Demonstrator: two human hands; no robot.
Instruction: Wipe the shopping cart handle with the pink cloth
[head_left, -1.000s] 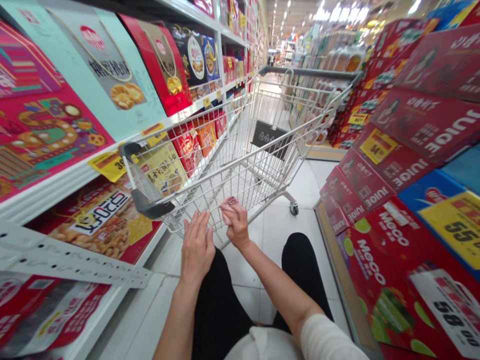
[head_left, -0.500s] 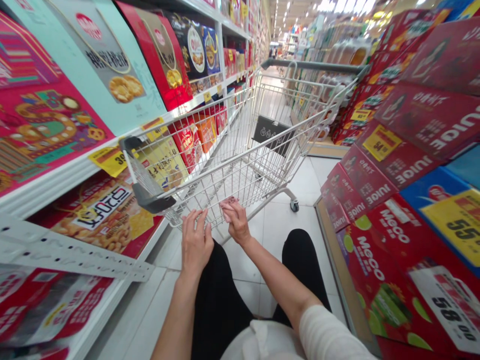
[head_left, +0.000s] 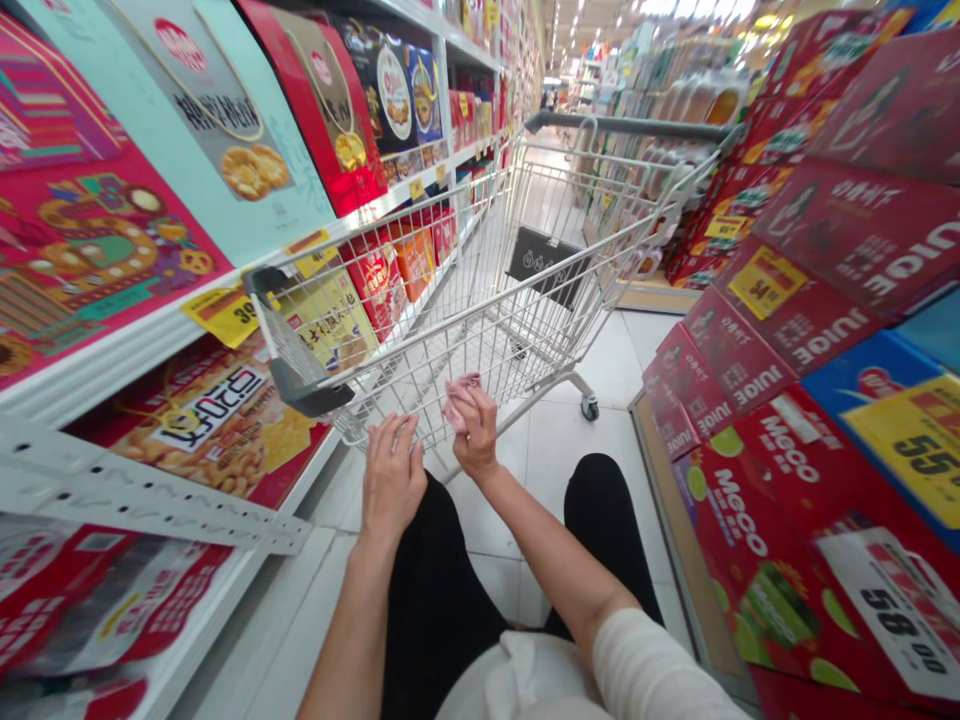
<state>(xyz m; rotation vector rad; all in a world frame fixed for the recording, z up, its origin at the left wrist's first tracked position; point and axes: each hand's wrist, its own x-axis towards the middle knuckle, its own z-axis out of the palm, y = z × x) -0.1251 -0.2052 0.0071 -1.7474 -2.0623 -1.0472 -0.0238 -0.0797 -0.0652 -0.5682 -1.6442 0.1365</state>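
A crumpled pink cloth (head_left: 459, 403) is pinched in my right hand (head_left: 476, 440), whose fingers are closed around it in front of the wire side of a shopping cart (head_left: 420, 365). Left of it, my left hand (head_left: 394, 475) has its fingers stretched forward at the lower front of the cart, with the thumb a little apart. Its fingertips are at the cart's wires; whether they touch cannot be made out. The cart stands crosswise before my knees, with a grey handle (head_left: 637, 130) at the far end and a dark panel (head_left: 547, 265) inside.
Shelves with gift boxes (head_left: 255, 150) and yellow price tags (head_left: 225, 312) run along the left. On the right, red drink cartons (head_left: 757, 490) are stacked on a low wooden base (head_left: 667, 520). White floor tiles (head_left: 540, 470) lie between.
My right hand has risen slightly with the pink cloth, and more of the cloth shows above the fingers. My left hand stays nearly in place.
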